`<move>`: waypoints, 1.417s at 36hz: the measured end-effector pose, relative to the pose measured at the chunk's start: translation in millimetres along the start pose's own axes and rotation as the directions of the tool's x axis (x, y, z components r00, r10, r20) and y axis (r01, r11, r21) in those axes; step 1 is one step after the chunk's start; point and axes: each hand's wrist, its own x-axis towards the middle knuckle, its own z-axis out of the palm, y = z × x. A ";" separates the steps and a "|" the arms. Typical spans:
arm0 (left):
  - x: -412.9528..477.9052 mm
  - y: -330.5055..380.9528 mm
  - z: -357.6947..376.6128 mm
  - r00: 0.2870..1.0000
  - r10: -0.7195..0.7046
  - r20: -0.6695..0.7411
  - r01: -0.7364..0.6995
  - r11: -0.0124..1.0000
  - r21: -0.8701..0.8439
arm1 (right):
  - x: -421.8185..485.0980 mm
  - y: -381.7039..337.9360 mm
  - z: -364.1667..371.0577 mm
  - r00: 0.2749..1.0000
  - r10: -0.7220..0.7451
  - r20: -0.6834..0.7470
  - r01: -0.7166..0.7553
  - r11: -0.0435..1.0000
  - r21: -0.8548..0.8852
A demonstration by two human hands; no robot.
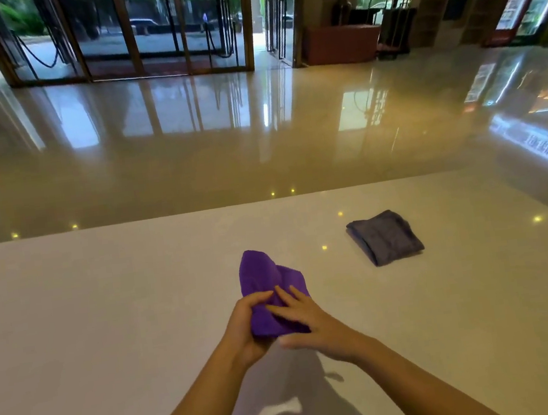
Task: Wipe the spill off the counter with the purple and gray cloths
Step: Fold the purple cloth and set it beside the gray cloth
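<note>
A purple cloth (263,279) is bunched up just above the white counter (89,316), near its middle. My left hand (246,328) grips the cloth's near left side from below, fingers curled over it. My right hand (309,320) lies flat on the cloth's right side with fingers spread. A gray cloth (385,237) lies folded on the counter, to the right and farther away, untouched. I cannot make out any spill on the counter surface.
The counter's far edge (197,213) runs across the view, and its right edge slants toward me. Beyond lies a glossy lobby floor (188,142) with glass doors at the back. Small ceiling-light reflections dot the counter.
</note>
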 end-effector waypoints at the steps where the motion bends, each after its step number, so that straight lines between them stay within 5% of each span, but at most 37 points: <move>1: 6.3 0.9 1.7 1.000 0.016 0.005 -0.016 1.000 -0.015 | -0.5 4.2 -11.2 0.998 0.007 -0.069 0.007 0.981 0.196; 5: 30.8 7.4 16.0 0.998 0.049 0.031 -0.046 0.995 -0.084 | 8.6 25.8 -51.7 0.920 0.266 -0.289 -0.008 0.748 0.664; 7: 44.9 10.6 25.6 0.997 0.054 0.050 -0.050 0.995 -0.092 | 16.6 41.2 -68.8 0.912 0.376 -0.165 -0.101 0.595 0.798; 11: 74.4 16.7 44.6 0.996 0.037 0.078 -0.033 0.998 -0.052 | 28.8 66.3 -96.0 0.933 0.357 0.051 -0.172 0.315 0.933; 13: 92.4 19.9 51.5 0.998 0.021 0.063 -0.020 1.000 -0.006 | 39.5 78.3 -106.8 0.944 0.330 0.020 -0.125 0.299 0.946; 17: 132.5 28.4 59.4 0.997 0.037 -0.074 -0.023 0.983 0.184 | 67.2 103.3 -129.5 0.888 0.442 -0.128 -0.095 0.449 0.889; 20: 168.8 31.5 60.3 0.974 0.153 -0.167 -0.061 0.887 0.459 | 84.9 123.0 -148.6 0.846 0.479 -0.233 -0.139 0.620 0.772; 25: 217.3 24.2 63.2 0.919 0.341 -0.198 -0.034 0.569 0.822 | 107.7 157.7 -175.7 0.837 0.390 -0.384 -0.194 0.868 0.458; 31: 265.2 0.3 64.1 0.871 0.452 -0.190 -0.061 0.484 0.873 | 130.8 203.6 -182.8 0.880 0.352 -0.318 -0.327 0.936 0.131; 34: 277.1 -11.5 60.4 0.839 0.530 -0.120 -0.038 0.278 0.960 | 135.0 222.0 -184.6 0.915 0.312 -0.256 -0.312 0.949 0.039; 37: 285.7 -14.2 48.6 0.894 0.436 -0.107 0.054 0.133 0.990 | 137.1 235.1 -193.7 0.936 0.275 -0.220 -0.293 0.954 -0.056; 39: 286.8 -14.3 44.6 0.898 0.423 -0.120 0.125 0.017 0.992 | 135.3 238.4 -203.2 0.905 0.273 -0.325 -0.299 0.954 -0.030; 42: 286.5 -13.4 43.5 0.875 0.480 -0.066 0.085 -0.018 0.996 | 121.5 249.8 -228.3 0.824 0.200 -0.530 -0.293 0.951 -0.098; 46: 277.0 -16.0 39.9 0.835 0.550 -0.025 0.099 -0.107 0.989 | 94.6 282.8 -252.9 0.947 0.257 -0.193 -0.320 0.808 -0.495; 48: 269.3 -16.7 33.6 0.821 0.563 -0.097 0.124 -0.009 0.992 | 87.5 297.1 -250.3 0.930 0.364 -0.051 -0.306 0.688 -0.658; 51: 257.3 -11.8 25.5 0.801 0.591 -0.090 0.135 -0.032 0.990 | 86.3 304.0 -242.2 0.915 0.403 -0.020 -0.274 0.585 -0.763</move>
